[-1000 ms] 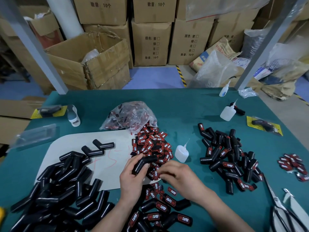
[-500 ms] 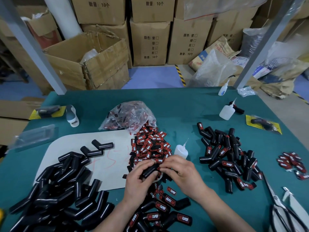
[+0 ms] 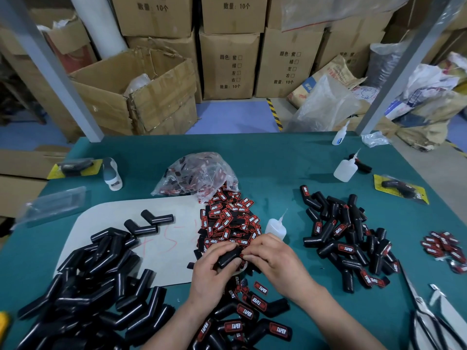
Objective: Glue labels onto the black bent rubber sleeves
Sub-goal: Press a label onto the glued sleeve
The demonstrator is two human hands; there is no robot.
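My left hand (image 3: 211,274) grips a black bent rubber sleeve (image 3: 228,256) at the table's centre. Against that sleeve's right end, the fingertips of my right hand (image 3: 275,258) pinch together; any label under them is hidden. A heap of red-and-black labels (image 3: 230,218) lies just beyond my hands. Unlabelled sleeves (image 3: 83,286) are piled at the left. Labelled sleeves lie in a pile at the right (image 3: 348,238) and below my hands (image 3: 242,322). A small glue bottle (image 3: 276,227) stands just past my right hand.
A plastic bag of labels (image 3: 199,174) sits behind the heap. A white sheet (image 3: 164,261) lies on the green table (image 3: 278,160). More glue bottles (image 3: 345,169) stand at the back right. Scissors (image 3: 427,317) and loose labels (image 3: 444,248) lie at the right.
Both hands have come together over the sleeve, which my left hand has lowered and turned flatter. My right hand's fingertips moved left onto its end.
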